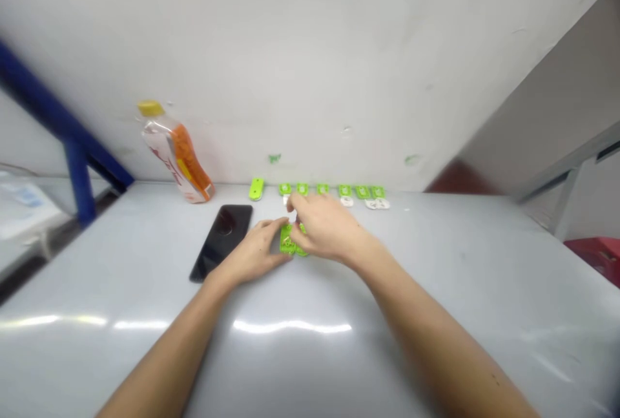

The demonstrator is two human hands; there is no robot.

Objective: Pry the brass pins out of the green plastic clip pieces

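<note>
A bright green plastic casing [287, 241] with small raised parts inside lies on the table between my hands. My left hand [259, 250] grips its left side, with the thumb at the near edge and fingers at the far edge. Right beside it is a second green piece [302, 251], partly covered by my right hand [320, 224]. The fingers of that hand are pinched together just over the casings; a small dark bit shows at the fingertips, too hidden to name.
Along the wall stand several green casings [345, 190] in a row, with white oval pieces [378, 204] before some. A closed green piece [256, 189] lies left of them. A black phone [221, 241] and a tilted-looking drink bottle [179, 156] are at the left.
</note>
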